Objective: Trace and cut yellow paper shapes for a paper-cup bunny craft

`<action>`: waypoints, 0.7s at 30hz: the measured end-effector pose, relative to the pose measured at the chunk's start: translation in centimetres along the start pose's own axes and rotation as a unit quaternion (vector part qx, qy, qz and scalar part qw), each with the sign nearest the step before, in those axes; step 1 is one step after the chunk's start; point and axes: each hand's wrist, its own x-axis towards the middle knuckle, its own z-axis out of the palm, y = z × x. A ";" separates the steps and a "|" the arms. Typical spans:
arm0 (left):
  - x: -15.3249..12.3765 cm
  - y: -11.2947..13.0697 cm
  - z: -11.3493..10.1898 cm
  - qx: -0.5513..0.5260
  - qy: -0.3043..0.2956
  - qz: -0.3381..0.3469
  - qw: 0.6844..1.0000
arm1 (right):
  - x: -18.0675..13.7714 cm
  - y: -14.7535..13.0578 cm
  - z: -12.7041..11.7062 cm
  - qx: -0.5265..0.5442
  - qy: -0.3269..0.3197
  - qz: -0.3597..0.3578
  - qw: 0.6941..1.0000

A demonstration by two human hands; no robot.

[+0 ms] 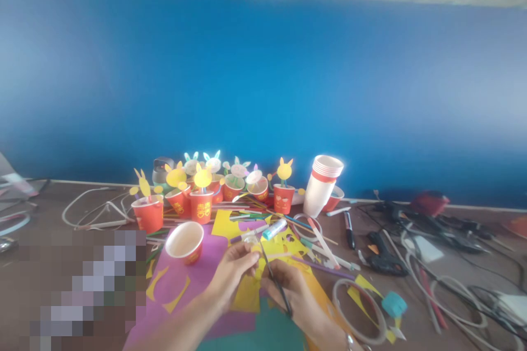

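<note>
My left hand [230,273] pinches a small piece of yellow paper [256,249] above the sheets on the table. In my right hand [298,292] is a pair of scissors [282,295], its blades pointing up and away beside the paper. How far apart the blades are is too blurred to tell. Beneath both hands lie a purple sheet [208,321], a teal sheet [263,332] and yellow paper scraps [247,297]. A red-and-white paper cup [191,255] tilts on the purple sheet, left of my left hand. Just beyond my fingers rests a glue stick [274,228].
Several red cups with paper animal figures, one a yellow rabbit [284,171], line the back near a blue panel [263,77]. A leaning cup stack [319,194] stands right of them. Farther right are a marker [349,231], a black glue gun [386,255] and tangled cables [453,307].
</note>
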 end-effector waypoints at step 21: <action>-0.2 0.0 0.1 0.052 0.009 0.030 0.998 | 0.2 0.2 0.1 -0.004 0.004 0.002 1.000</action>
